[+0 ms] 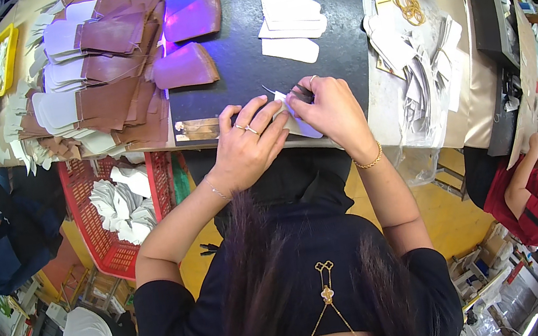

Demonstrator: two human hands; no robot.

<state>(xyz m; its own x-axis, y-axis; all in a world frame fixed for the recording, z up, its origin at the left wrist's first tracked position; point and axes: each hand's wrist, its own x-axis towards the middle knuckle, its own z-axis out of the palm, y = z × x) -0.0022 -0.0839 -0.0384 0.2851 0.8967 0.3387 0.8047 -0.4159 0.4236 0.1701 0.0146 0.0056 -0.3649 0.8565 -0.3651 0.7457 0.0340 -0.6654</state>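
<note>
The right hand works a white piece, likely pinched; I can't tell the left hand's grip; next needs a steady touch.

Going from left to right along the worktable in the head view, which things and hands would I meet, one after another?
Yellow tray → piled brown and white pieces → left hand → right hand → loose heap of whitish pieces.
</note>
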